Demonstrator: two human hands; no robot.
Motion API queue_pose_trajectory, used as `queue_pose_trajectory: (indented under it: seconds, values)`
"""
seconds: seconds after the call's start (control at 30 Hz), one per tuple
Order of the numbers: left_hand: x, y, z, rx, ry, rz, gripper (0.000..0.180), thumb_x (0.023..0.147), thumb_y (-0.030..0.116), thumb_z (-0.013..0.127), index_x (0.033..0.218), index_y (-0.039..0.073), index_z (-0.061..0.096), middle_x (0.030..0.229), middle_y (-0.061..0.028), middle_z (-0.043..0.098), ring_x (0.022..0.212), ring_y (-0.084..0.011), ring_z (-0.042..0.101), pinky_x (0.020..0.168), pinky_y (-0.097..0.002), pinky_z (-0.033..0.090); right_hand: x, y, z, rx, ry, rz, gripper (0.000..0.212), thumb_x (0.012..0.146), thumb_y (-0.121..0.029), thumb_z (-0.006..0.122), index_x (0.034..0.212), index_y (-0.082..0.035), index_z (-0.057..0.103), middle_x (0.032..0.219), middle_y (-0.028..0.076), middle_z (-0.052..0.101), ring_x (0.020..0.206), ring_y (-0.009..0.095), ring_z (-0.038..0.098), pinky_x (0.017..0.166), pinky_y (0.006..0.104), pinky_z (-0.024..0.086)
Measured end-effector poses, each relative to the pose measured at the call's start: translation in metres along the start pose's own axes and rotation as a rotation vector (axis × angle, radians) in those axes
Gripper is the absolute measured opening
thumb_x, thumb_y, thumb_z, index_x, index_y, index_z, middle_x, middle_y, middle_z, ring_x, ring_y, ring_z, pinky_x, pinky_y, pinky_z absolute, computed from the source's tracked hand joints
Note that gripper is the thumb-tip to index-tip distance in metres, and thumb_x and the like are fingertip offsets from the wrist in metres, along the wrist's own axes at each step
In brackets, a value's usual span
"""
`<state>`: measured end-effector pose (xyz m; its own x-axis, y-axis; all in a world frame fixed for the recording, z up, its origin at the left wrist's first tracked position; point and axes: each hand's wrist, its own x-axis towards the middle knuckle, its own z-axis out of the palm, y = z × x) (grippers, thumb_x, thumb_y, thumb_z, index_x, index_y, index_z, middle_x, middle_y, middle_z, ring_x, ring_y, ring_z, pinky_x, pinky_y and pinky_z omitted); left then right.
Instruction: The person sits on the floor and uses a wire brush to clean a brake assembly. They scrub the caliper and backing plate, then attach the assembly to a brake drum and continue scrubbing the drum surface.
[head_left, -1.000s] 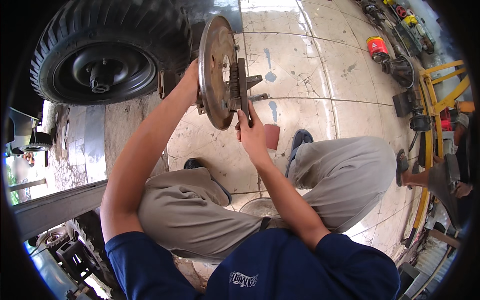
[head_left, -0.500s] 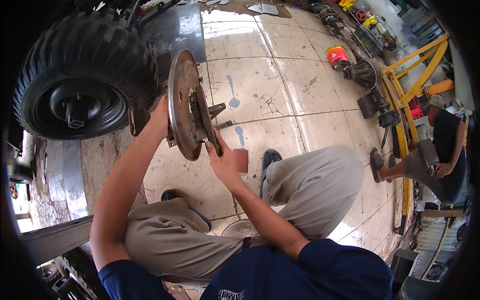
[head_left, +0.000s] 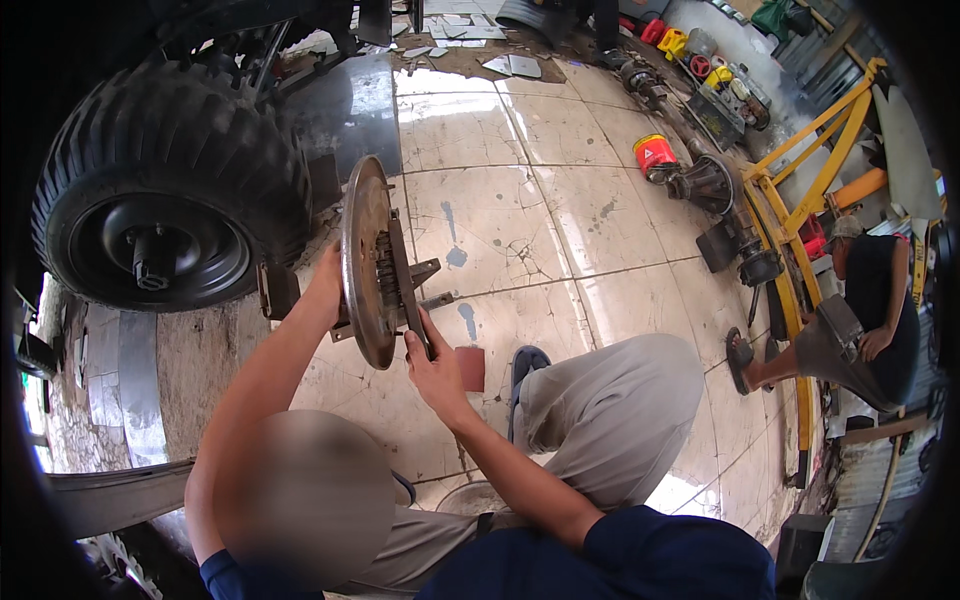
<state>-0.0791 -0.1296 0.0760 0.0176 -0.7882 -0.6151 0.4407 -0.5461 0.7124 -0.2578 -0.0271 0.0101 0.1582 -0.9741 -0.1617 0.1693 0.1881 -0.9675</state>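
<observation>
Upright and nearly edge-on, a round rusty metal brake backing plate (head_left: 360,262) hangs in front of me above the floor. My left hand (head_left: 327,288) grips it at its left side, fingers partly hidden behind the disc. On its right face sit a coil spring and a dark curved brake shoe (head_left: 405,270). My right hand (head_left: 437,374) is closed around the lower end of that shoe, thumb toward the plate. Metal brackets (head_left: 428,272) stick out to the right of the shoe. A reddish-brown flat square (head_left: 471,369) shows on the floor beside my right hand.
A large tyre on a black wheel (head_left: 170,190) stands at left, with a dark metal block (head_left: 277,290) near my left wrist. On the right are a red can (head_left: 655,153), an axle housing (head_left: 705,185) and a yellow frame (head_left: 800,215). Another person (head_left: 880,300) sits beyond it.
The view has tilted up, so the plate, both hands and the floor appear lower. Both hands keep their hold. A blurred patch now covers my left knee area.
</observation>
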Motion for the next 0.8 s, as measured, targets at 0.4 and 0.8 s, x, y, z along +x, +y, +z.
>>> queue_pose_trajectory:
  seconds: [0.4,0.8]
  values:
    - [0.011,-0.012,-0.005,0.022,0.082,0.105,0.052,0.1,0.051,0.035,0.126,0.014,0.061,0.107,-0.008,0.068,0.091,-0.0252,0.065,0.08,-0.0459,0.053,0.001,0.008,-0.006,-0.015,0.008,0.15,0.052,0.103,-0.024,0.057,0.15,-0.012,0.041,0.076,-0.006,0.049,0.06,0.003,0.039,0.051,0.0204,0.035]
    - [0.007,-0.005,-0.026,0.011,-0.094,0.158,0.051,0.101,0.043,0.038,0.134,0.007,0.053,0.116,-0.0145,0.063,0.097,-0.0296,0.064,0.084,-0.0497,0.054,0.0,-0.003,-0.006,-0.028,-0.085,0.207,0.052,0.102,-0.022,0.057,0.149,-0.004,0.041,0.121,0.008,0.064,0.103,0.009,0.057,0.092,0.0237,0.045]
